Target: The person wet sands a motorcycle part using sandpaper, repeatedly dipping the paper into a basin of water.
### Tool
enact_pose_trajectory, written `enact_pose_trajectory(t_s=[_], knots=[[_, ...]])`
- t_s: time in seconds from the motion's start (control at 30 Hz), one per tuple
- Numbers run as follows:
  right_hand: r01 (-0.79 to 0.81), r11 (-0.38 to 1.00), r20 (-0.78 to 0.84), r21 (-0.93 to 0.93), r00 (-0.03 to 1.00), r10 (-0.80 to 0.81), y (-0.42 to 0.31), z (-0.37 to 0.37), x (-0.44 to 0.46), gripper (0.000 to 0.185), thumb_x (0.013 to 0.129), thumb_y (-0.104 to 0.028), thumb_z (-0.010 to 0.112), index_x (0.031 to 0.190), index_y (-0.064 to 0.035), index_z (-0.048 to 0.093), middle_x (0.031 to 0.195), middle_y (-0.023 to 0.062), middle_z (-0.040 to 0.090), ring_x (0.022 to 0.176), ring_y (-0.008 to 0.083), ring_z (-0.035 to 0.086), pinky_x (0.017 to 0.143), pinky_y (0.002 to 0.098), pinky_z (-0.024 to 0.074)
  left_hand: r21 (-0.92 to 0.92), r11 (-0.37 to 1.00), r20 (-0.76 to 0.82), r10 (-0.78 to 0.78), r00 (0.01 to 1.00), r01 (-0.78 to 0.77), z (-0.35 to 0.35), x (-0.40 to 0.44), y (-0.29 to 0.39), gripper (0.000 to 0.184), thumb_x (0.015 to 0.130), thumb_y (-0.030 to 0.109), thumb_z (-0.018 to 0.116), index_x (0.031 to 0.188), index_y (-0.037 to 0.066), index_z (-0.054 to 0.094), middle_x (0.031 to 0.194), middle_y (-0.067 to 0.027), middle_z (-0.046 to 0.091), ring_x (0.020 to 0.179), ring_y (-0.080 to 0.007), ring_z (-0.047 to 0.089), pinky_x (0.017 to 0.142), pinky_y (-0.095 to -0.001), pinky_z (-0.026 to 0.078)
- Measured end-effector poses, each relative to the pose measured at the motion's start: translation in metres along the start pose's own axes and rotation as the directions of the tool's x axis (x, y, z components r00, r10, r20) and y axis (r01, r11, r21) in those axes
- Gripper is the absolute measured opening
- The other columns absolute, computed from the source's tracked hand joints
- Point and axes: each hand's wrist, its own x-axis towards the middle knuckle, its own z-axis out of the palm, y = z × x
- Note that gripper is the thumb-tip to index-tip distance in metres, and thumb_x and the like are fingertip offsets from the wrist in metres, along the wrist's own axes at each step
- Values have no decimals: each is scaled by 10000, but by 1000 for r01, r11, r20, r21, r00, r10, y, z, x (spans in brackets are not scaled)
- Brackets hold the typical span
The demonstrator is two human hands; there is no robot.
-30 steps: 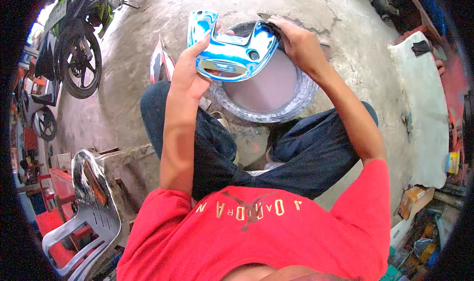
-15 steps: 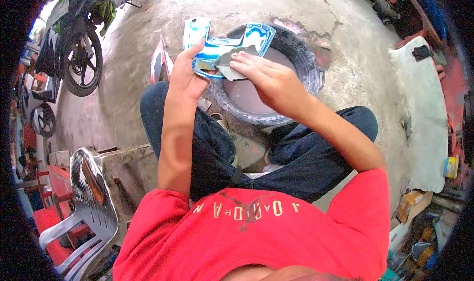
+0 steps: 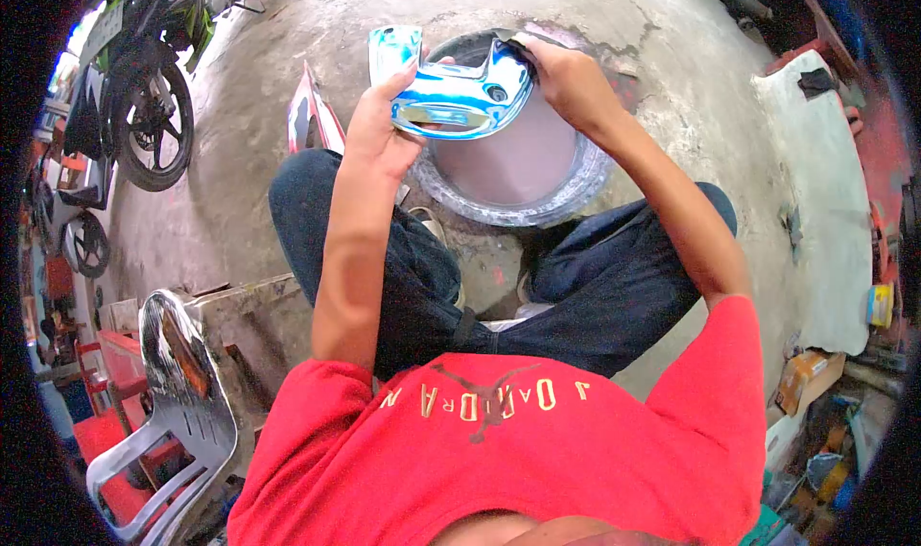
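Observation:
My left hand [image 3: 382, 129] grips a glossy blue-and-white motorcycle fairing panel [image 3: 460, 85] by its left side, thumb on top and fingers behind. The panel is U-shaped, with a small round hole at its right. At the upper right prong, my right hand [image 3: 574, 81] presses a dark grey piece of sandpaper [image 3: 510, 37] over the edge; the fingers are curled and partly cover the sheet. Beneath the panel lies a tire-like basin [image 3: 552, 210] holding murky greyish water [image 3: 508, 167].
A red-and-white panel [image 3: 315, 114] rests on the floor left of the basin. A motorcycle [image 3: 153, 105] stands at the upper left, a grey plastic chair [image 3: 192, 392] at the lower left. To the right are a pale sheet [image 3: 815, 220] and a cardboard box [image 3: 806, 381].
My right hand and the sandpaper have moved from the panel's lower middle up and right to its upper right prong. The panel has shifted slightly and tilted in my left hand.

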Motion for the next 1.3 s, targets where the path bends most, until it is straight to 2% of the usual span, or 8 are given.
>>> enact_pose_trajectory(t_s=[0.2, 0.33, 0.53, 0.73, 0.9, 1.03, 1.2, 1.3], knots=[[434, 901, -199, 20, 884, -422, -71, 35, -38, 449, 861, 73, 496, 1249, -103, 637, 1269, 185, 645, 1168, 329, 640, 983, 394, 518, -25, 993, 0, 120, 993, -120, -15, 12, -3, 315, 979, 121, 532, 1279, 27, 545, 1217, -231, 635, 1141, -361, 621, 991, -514, 505], [4, 999, -75, 50, 997, 0, -19, 12, -1, 393, 849, -44, 555, 1236, -72, 619, 1114, 227, 673, 976, 396, 677, 836, 474, 544, -152, 980, -52, 121, 991, -127, 19, -12, -2, 288, 1011, 204, 528, 1245, 39, 558, 1191, -193, 643, 1127, -328, 622, 981, -491, 510], [348, 926, -177, 148, 930, -322, -62, 27, -31, 440, 842, 13, 531, 1267, -80, 601, 1225, 207, 647, 1094, 380, 647, 920, 444, 532, -234, 943, -92, 220, 971, -236, 23, -5, -14, 222, 986, 171, 575, 1149, 21, 564, 1230, -255, 615, 1174, -393, 595, 1043, -554, 449], [-12, 998, -120, 64, 993, 20, -28, -10, 0, 478, 868, 91, 520, 1310, -79, 585, 1107, 228, 686, 1047, 330, 693, 864, 380, 538, -256, 916, -91, 296, 951, -309, 65, -20, -18, 263, 1008, 212, 571, 1227, 70, 533, 1207, -187, 629, 1192, -359, 584, 1054, -540, 445], [435, 900, -292, 27, 865, -409, -80, 7, -23, 401, 860, 6, 526, 1236, -82, 633, 1186, 249, 651, 1067, 377, 661, 903, 439, 546, -228, 946, -3, 234, 972, -229, 61, -4, -16, 324, 1042, 272, 517, 1300, 77, 499, 1301, -157, 575, 1216, -315, 567, 1065, -513, 440], [-62, 998, -152, -21, 987, 58, -28, -23, 10, 327, 933, -45, 557, 1254, -54, 617, 1063, 247, 668, 965, 398, 670, 781, 436, 539, -301, 884, -79, 350, 934, -357, 89, -3, -30, 320, 1048, 244, 503, 1317, 71, 497, 1314, -166, 569, 1219, -330, 564, 1072, -527, 433], [382, 915, -297, -127, 866, -402, -61, -8, -12, 379, 900, 48, 562, 1243, -103, 621, 1161, 185, 678, 1108, 341, 659, 923, 386, 538, -243, 920, 12, 319, 948, -306, 71, 10, -33, 346, 1048, 322, 491, 1287, 74, 516, 1216, -168, 633, 1151, -324, 610, 1058, -499, 445], [262, 950, -321, -170, 897, -305, -48, -19, -6, 368, 904, 42, 556, 1241, -91, 621, 1210, 185, 662, 1156, 347, 633, 947, 407, 524, -243, 921, 7, 317, 949, -306, 66, 11, -31, 346, 1039, 310, 514, 1300, 84, 501, 1279, -179, 592, 1217, -339, 571, 1067, -525, 437]])
